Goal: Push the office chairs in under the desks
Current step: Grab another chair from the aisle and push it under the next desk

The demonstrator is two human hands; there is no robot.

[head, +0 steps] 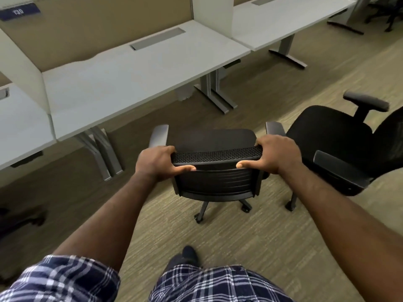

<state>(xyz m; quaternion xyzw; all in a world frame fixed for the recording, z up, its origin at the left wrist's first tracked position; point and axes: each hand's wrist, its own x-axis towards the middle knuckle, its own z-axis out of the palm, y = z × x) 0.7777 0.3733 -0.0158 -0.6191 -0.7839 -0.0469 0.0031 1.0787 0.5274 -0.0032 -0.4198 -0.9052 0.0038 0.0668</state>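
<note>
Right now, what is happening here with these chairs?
A person holds the top of a black office chair's backrest with both hands, left hand and right hand. The chair stands on the carpet, not yet under the white desk. A second chair stands at its right, also out.

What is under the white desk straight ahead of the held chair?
Under the white desk only grey metal legs at each end and bare carpet show; no chair is tucked in. Both hands, left and right, grip the chair backrest. The desktop hides the space further back.
</note>
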